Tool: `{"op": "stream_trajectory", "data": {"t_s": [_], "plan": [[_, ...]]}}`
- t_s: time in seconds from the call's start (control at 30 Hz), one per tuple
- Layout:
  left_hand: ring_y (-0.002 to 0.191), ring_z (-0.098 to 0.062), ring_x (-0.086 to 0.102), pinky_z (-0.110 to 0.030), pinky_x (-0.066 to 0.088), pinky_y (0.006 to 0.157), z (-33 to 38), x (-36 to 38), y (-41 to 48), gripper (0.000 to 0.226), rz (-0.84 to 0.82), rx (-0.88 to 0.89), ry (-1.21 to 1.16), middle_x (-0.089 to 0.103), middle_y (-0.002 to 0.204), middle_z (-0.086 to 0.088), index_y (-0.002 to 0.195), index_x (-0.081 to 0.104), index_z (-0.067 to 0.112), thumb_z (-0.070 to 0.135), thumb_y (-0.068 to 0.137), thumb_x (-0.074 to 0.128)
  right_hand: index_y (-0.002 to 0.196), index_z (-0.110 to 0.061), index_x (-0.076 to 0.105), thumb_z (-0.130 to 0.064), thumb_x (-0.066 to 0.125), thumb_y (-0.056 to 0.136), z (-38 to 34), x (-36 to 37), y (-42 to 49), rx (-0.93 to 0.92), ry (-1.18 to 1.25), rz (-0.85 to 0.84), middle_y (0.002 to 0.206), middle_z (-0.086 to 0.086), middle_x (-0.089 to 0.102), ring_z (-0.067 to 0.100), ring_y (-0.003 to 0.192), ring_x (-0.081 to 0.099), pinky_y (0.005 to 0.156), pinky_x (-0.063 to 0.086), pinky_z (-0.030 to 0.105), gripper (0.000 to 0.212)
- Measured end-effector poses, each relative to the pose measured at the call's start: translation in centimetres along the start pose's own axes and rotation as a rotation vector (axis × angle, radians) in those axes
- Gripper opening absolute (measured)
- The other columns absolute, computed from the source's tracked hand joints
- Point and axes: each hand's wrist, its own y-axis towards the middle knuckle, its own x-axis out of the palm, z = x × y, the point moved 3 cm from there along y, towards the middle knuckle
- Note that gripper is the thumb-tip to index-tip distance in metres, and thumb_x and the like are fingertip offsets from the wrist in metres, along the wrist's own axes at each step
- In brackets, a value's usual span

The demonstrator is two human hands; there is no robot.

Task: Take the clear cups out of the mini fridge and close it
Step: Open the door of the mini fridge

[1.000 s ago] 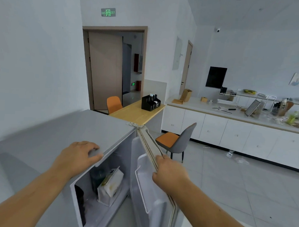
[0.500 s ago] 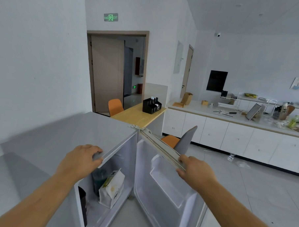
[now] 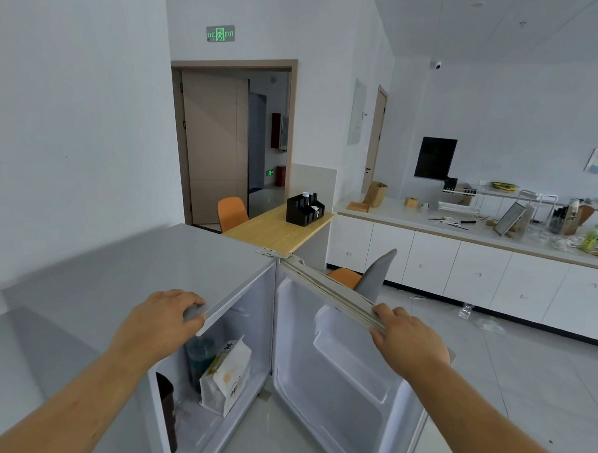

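Note:
The grey mini fridge (image 3: pixel 124 270) stands right below me with its door (image 3: pixel 332 375) swung wide to the right. My left hand (image 3: pixel 156 323) rests on the front edge of the fridge top, fingers curled over it. My right hand (image 3: pixel 405 340) grips the top edge of the door. Inside, a clear cup (image 3: pixel 199 359) with a dark teal tint stands at the back, partly hidden by a white and yellow bag (image 3: pixel 227 377). A dark container (image 3: pixel 166 405) shows at the left inner edge.
A grey and orange chair (image 3: pixel 367 277) stands just behind the open door. A wooden table (image 3: pixel 277 228) with a black organiser (image 3: pixel 303 209) lies beyond the fridge. White cabinets with a cluttered counter (image 3: pixel 479 230) run along the right. Tiled floor (image 3: pixel 524 373) spreads to the right.
My right hand has swung the fridge door from partly open to wide open, moving rightward. My left hand has stayed on the fridge top. More of the interior now shows.

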Motion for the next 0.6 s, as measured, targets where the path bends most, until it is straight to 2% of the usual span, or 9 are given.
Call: {"op": "stream_trajectory", "data": {"t_s": [0.13, 0.33, 0.6], "plan": [[0.117, -0.015, 0.055, -0.037, 0.051, 0.096, 0.1, -0.1, 0.0, 0.037, -0.002, 0.005, 0.012, 0.065, 0.133, 0.011, 0.129, 0.064, 0.036, 0.051, 0.096, 0.055, 0.136, -0.031, 0.039, -0.044, 0.040, 0.103, 0.0, 0.4, 0.5, 0.035, -0.038, 0.042, 0.115, 0.000, 0.060, 0.023, 0.094, 0.059, 0.078, 0.051, 0.039, 0.035], [0.116, -0.014, 0.056, -0.036, 0.051, 0.098, 0.2, 0.0, -0.1, 0.037, 0.014, 0.003, 0.009, 0.065, 0.132, 0.010, 0.130, 0.063, 0.035, 0.051, 0.098, 0.055, 0.145, -0.028, 0.031, -0.033, 0.037, 0.102, 0.8, 0.7, 1.7, 0.133, -0.107, 0.021, 0.128, 0.003, 0.057, 0.028, 0.111, 0.056, 0.098, 0.043, 0.043, 0.044], [0.117, -0.015, 0.056, -0.037, 0.051, 0.098, 0.1, -0.1, -0.1, 0.038, 0.012, 0.004, 0.004, 0.065, 0.132, 0.009, 0.130, 0.064, 0.032, 0.049, 0.097, 0.057, 0.148, -0.029, 0.030, -0.033, 0.036, 0.103, 1.3, 0.9, 1.7, 0.121, -0.128, 0.032, 0.133, 0.002, 0.056, 0.027, 0.114, 0.055, 0.100, 0.041, 0.043, 0.046]]}}
